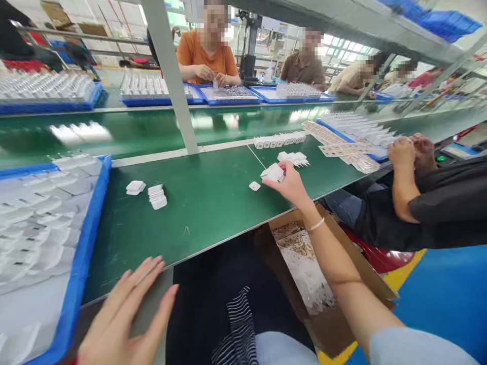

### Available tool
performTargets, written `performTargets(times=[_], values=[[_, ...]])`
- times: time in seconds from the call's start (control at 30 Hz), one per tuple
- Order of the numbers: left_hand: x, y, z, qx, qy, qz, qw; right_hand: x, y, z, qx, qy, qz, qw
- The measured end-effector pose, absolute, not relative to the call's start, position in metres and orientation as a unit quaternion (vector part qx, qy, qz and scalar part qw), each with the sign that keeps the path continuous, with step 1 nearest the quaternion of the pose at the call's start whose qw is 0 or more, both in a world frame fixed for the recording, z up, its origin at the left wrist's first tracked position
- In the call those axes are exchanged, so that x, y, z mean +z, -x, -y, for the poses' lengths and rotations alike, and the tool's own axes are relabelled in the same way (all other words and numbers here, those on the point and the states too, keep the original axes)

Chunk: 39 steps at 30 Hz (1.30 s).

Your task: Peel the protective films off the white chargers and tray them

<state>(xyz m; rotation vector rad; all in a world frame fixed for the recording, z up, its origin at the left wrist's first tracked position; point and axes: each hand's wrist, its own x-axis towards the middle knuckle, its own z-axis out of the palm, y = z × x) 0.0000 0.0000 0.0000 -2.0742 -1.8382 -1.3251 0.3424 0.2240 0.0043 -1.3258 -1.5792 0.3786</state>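
My right hand [292, 186] holds a white charger housing [272, 173] between thumb and fingers, just above the green bench. A small flat white cover [254, 186] with a dark slot lies to the left of it. Behind my fingers sits a cluster of white chargers [292, 158], and farther back stands a row of white chargers [277, 141] with slots facing me. My left hand [129, 309] is empty, fingers stretched out and apart, at the bench's front edge. Ahead of it lie a short stack of white covers [135, 187] and a taller, leaning stack [157, 196].
A blue-rimmed tray [97, 218] of white parts fills the left. Sheets of labels [338, 144] and another tray lie to the right, beside a co-worker's hands [411, 152]. A metal post [171, 76] rises at the bench's back. Below stands an open cardboard box [342, 324].
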Motion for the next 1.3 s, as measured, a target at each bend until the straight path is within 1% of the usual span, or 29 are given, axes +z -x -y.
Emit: performTargets(times=[0.1, 0.17, 0.23, 0.33, 0.43, 0.57, 0.63, 0.67, 0.73, 0.8, 0.87, 0.9, 0.97, 1.03, 1.1, 1.2, 1.23, 1.3], values=[[0.0, -0.052, -0.011, -0.447, 0.645, 0.608, -0.123, -0.023, -0.297, -0.163, 0.141, 0.482, 0.648, 0.572], [-0.002, -0.084, -0.019, -0.482, 0.623, 0.572, -0.228, -0.037, -0.266, -0.126, 0.146, 0.413, 0.64, 0.631], [-0.005, -0.109, -0.027, -0.524, 0.597, 0.527, -0.304, -0.045, -0.238, -0.095, 0.17, 0.367, 0.617, 0.675], [-0.008, -0.128, -0.036, -0.58, 0.528, 0.507, -0.357, -0.05, -0.212, -0.066, 0.203, 0.334, 0.583, 0.712], [-0.007, -0.128, -0.036, -0.603, 0.489, 0.506, -0.376, -0.052, -0.204, -0.055, 0.235, 0.304, 0.601, 0.701], [-0.003, -0.12, -0.03, -0.627, 0.465, 0.512, -0.36, -0.056, -0.21, -0.045, 0.264, 0.266, 0.654, 0.657], [-0.004, -0.112, -0.028, -0.637, 0.445, 0.52, -0.355, -0.054, -0.219, -0.042, 0.313, 0.246, 0.679, 0.617], [-0.004, -0.106, -0.027, -0.64, 0.436, 0.518, -0.363, -0.052, -0.224, -0.043, 0.356, 0.236, 0.679, 0.598], [-0.007, -0.092, -0.026, -0.636, 0.418, 0.487, -0.428, -0.047, -0.236, -0.048, 0.458, 0.232, 0.639, 0.574], [-0.01, -0.077, -0.026, -0.611, 0.389, 0.416, -0.549, -0.041, -0.244, -0.058, 0.562, 0.252, 0.561, 0.553], [-0.014, -0.064, -0.025, -0.572, 0.349, 0.343, -0.658, -0.039, -0.246, -0.067, 0.658, 0.267, 0.495, 0.502], [-0.016, -0.059, -0.025, -0.555, 0.332, 0.316, -0.694, -0.039, -0.245, -0.07, 0.696, 0.263, 0.476, 0.469], [-0.018, -0.054, -0.024, -0.525, 0.322, 0.29, -0.733, -0.04, -0.24, -0.074, 0.745, 0.248, 0.463, 0.411], [-0.016, -0.053, -0.021, -0.484, 0.362, 0.309, -0.734, -0.041, -0.237, -0.074, 0.757, 0.241, 0.465, 0.39], [-0.011, -0.053, -0.018, -0.436, 0.452, 0.37, -0.685, -0.038, -0.237, -0.076, 0.745, 0.252, 0.496, 0.369], [-0.002, -0.054, -0.014, -0.36, 0.577, 0.446, -0.582, -0.029, -0.243, -0.085, 0.694, 0.282, 0.596, 0.289], [0.0, -0.054, -0.013, -0.339, 0.595, 0.454, -0.57, -0.025, -0.245, -0.088, 0.681, 0.284, 0.624, 0.258], [0.003, -0.055, -0.012, -0.317, 0.597, 0.457, -0.578, -0.02, -0.248, -0.094, 0.669, 0.276, 0.655, 0.216]])
